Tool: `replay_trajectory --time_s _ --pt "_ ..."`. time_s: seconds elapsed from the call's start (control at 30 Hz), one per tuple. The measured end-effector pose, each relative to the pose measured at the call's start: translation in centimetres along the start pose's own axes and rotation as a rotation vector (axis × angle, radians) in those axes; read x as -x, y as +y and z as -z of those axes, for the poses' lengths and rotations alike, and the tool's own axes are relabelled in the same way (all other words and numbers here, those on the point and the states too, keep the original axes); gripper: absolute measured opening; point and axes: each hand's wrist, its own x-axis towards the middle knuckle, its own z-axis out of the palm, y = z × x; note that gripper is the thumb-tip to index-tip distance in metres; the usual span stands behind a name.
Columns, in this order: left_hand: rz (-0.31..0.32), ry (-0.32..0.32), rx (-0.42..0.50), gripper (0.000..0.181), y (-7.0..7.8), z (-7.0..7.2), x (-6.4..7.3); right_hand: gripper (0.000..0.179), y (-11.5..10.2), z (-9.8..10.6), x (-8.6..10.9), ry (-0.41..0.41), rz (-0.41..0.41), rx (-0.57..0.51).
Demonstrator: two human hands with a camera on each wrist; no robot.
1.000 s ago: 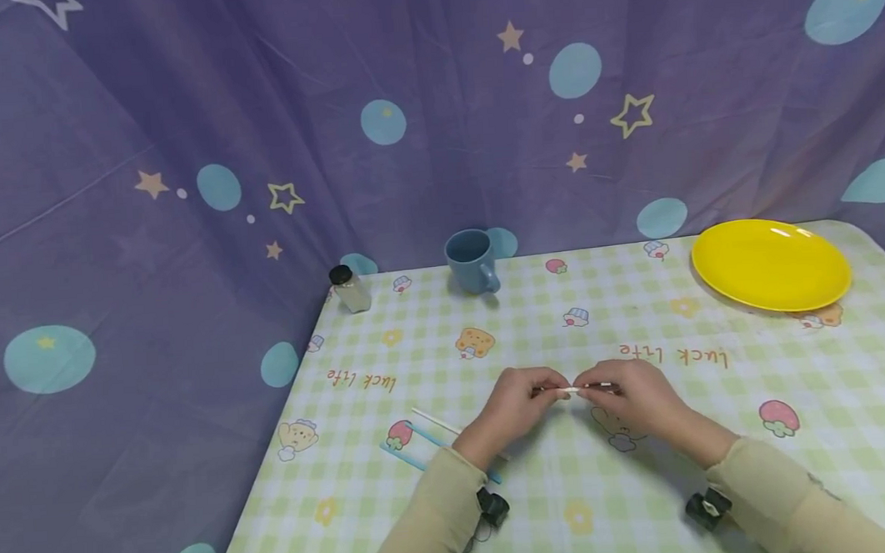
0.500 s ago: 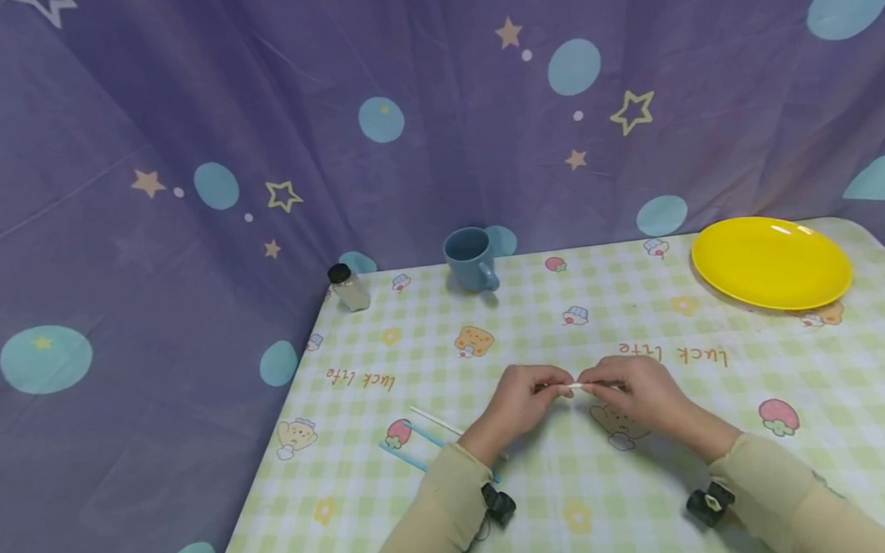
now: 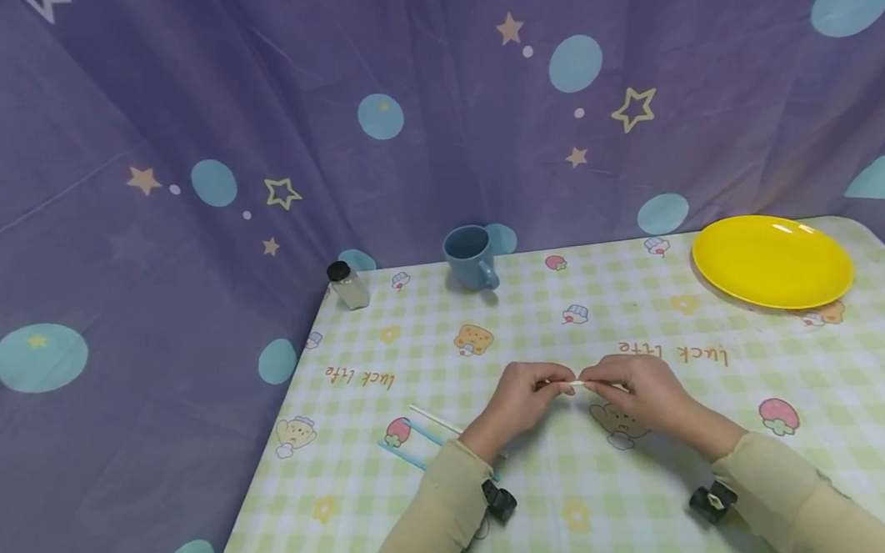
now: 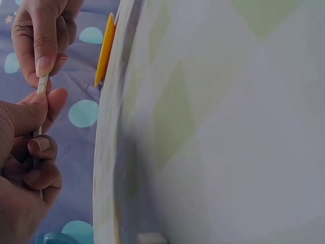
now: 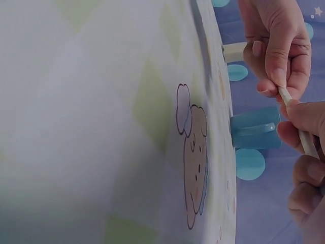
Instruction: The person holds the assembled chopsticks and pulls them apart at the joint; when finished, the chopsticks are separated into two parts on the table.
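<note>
Above the tablecloth, my left hand (image 3: 515, 402) and right hand (image 3: 639, 391) meet fingertip to fingertip. Both pinch a thin white straw-like stick (image 3: 577, 383), of which only a short piece shows between them. In the left wrist view, the stick (image 4: 42, 84) runs down through my left thumb and fingers (image 4: 43, 175). The right wrist view has its wider, pale length (image 5: 307, 143) passing through my right hand (image 5: 311, 188). Left of my left forearm lie a similar white stick (image 3: 433, 419) and thin blue sticks (image 3: 402, 455), partly hidden by the sleeve.
At the back stand a blue mug (image 3: 472, 260) and, farther left, a clear shaker with a black lid (image 3: 349, 286). A yellow plate (image 3: 772, 263) lies at the back right. A patterned purple curtain (image 3: 437, 176) hangs behind the checked tablecloth (image 3: 534, 305).
A second ago dark stretches showed beside the stick near both hands; now only a short white piece is visible. My left hand has shifted slightly right, and both hands keep their pinch.
</note>
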Motion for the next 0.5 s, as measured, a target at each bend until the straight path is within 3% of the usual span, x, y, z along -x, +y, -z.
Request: replay_trajectory --time_s 0.2,0.5 --pt "0.009 0.004 0.018 0.010 0.19 -0.10 -0.10 0.015 0.05 0.14 0.03 0.012 -0.004 -0.026" --pt "-0.023 -0.056 -0.086 0.006 0.26 0.01 -0.24 0.016 -0.86 0.39 -0.07 -0.119 -0.017 0.153"
